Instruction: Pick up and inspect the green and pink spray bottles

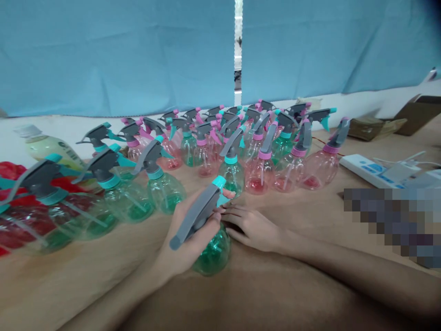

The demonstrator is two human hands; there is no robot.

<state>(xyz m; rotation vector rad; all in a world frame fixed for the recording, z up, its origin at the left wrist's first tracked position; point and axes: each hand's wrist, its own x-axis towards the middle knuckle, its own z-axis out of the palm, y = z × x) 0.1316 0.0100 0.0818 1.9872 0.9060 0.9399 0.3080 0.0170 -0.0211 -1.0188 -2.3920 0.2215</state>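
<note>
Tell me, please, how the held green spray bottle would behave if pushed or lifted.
Probably light: the green spray bottle looks like thin, see-through plastic. Possibly tippy: its grey trigger head is large above a rounded body.

no legible text, label on pale drink bottle (51,149) blurred, markings on power strip (365,167) too small

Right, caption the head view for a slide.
Left hand grips a green spray bottle, right hand at its neck, more bottles behind.
</note>
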